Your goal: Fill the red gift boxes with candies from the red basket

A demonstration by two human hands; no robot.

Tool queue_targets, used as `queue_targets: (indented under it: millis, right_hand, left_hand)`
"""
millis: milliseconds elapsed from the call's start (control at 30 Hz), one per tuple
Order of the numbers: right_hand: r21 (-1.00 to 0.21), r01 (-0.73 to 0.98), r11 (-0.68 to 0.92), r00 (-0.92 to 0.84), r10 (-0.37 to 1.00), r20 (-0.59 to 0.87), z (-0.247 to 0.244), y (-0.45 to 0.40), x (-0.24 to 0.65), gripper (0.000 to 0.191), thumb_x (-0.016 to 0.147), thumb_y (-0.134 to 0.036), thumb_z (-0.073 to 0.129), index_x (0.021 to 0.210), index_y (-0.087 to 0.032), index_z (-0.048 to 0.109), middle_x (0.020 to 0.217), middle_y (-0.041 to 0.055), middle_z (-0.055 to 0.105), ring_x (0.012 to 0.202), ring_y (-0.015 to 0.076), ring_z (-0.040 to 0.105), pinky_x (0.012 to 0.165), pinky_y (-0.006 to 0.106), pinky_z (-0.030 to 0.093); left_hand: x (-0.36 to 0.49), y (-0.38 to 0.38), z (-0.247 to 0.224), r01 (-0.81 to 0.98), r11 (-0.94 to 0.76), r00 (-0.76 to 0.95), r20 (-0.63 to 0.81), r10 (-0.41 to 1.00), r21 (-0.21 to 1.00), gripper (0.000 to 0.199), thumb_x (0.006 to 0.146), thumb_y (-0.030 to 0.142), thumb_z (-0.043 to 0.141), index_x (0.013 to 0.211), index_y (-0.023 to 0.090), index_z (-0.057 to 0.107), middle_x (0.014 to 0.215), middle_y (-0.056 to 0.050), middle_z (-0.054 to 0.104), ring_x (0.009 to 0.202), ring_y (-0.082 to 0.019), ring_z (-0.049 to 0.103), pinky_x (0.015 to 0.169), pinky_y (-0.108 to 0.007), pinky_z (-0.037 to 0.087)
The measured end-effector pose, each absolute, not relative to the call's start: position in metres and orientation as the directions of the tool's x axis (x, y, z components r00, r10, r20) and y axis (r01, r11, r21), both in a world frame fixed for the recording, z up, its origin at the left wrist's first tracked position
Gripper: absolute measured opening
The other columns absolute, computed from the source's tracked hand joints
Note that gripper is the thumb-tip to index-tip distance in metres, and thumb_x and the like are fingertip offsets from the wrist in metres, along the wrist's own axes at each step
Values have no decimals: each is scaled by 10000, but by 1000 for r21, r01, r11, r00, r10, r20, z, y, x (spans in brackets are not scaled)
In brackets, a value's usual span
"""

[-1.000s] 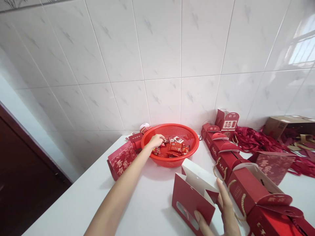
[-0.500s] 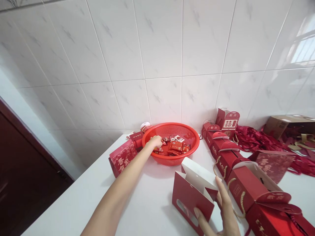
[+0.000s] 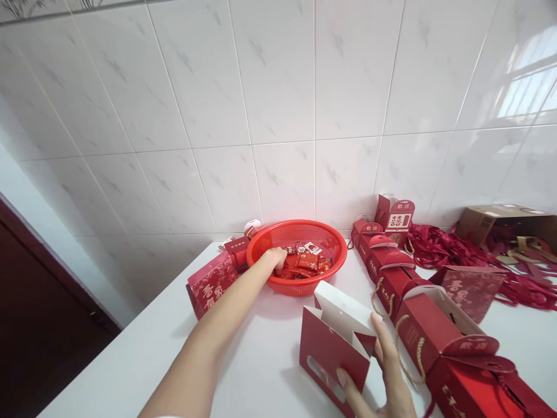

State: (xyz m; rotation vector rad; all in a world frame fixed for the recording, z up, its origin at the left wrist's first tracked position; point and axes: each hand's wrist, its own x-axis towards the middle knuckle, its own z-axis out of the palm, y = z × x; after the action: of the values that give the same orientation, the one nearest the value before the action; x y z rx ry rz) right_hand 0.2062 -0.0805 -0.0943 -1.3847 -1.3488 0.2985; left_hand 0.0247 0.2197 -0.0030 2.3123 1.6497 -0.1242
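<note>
Inside the red plastic colander [image 3: 300, 287], my left hand [image 3: 275, 258] reaches in at the left among wrapped candies [image 3: 307, 261]. Its fingers point down and are mostly hidden, so I cannot see what they hold. A red paper gift box [image 3: 333, 348] with an open top and a clear window stands upright in front of the colander. My right hand [image 3: 387, 371] grips this box at its right side, thumb on the front face and fingers behind the white inner flap.
A row of red gift boxes [image 3: 420, 325] with rope handles runs along the right. Behind it lie dark red ribbons [image 3: 439, 247] and a cardboard carton [image 3: 483, 226]. Another patterned red box [image 3: 213, 284] stands left of the colander. A tiled wall [image 3: 287, 180] backs the white table [image 3: 256, 360].
My left hand has dipped a little lower among the candies in the colander. The right hand still holds the gift box. The whole view has shifted slightly.
</note>
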Motion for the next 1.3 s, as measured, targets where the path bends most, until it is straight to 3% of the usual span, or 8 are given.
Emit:
queue_targets:
  millis: [100,233,300,367,433,800,1100,1300]
  right_hand:
    - [-812,504,295,286,830,479,-98,-80,209,749,954,-328,589,1597,-245,214,1473,144,550,1331,349,569,1048,479,524]
    - [-834,475,281,286,847,448,-102,-78,209,749,947,-327,585,1598,-252,223,1467,138,557,1324,347,578,1030,455,541]
    - [-839,469,276,302,842,446,-101,-78,208,735,940,-324,588,1590,-252,254,1476,135,547,1328,355,572,1023,457,546]
    - [-837,470,279,307,838,451,-99,-77,207,716,938,-330,580,1580,-253,274,1491,133,532,1341,362,557,1036,483,532]
    - [-837,464,289,305,835,457,-97,-77,206,709,941,-346,568,1578,-259,267,1505,133,515,1359,363,538,1053,508,514]
    - [-825,465,323,306,815,491,-94,-78,205,682,949,-392,564,1559,-289,276,1606,114,373,1412,361,470,1097,546,459]
    - [-800,486,351,285,802,525,-94,-78,206,673,957,-362,566,1558,-283,276,1619,105,353,1435,343,442,1098,501,479]
    - [-784,495,374,268,792,548,-94,-79,208,684,963,-334,572,1568,-279,258,1631,97,327,1453,338,416,1110,488,469]
  left_hand:
    - [21,215,1,929,-255,318,-227,921,267,297,423,159,868,638,169,664,700,-77,712,802,-315,710,717,-325,552]
    - [24,198,15,817,-297,378,-70,923,494,191,781,331,629,701,160,656,780,-65,709,862,-254,686,766,-321,537]
    - [27,185,23,613,-311,419,34,907,726,305,880,390,504,822,151,684,891,-80,720,958,-235,665,819,-319,530]
    - [30,169,31,260,-241,462,99,881,935,324,836,447,608,866,141,710,937,-95,720,990,-237,647,852,-333,523]
    - [31,153,36,-33,-128,499,127,857,991,336,715,437,780,859,135,738,939,-96,722,963,-230,640,862,-340,514]
    - [33,82,66,-52,-363,573,325,752,930,342,730,314,824,1027,162,747,874,-43,718,805,-158,662,769,-280,523]
    - [43,44,95,211,-800,929,141,343,561,160,827,133,694,926,224,780,902,-21,753,898,-172,649,843,-271,486]
    - [41,34,85,243,-818,900,194,391,521,278,873,148,626,1109,236,743,1277,-78,645,1104,-218,641,936,-328,496]
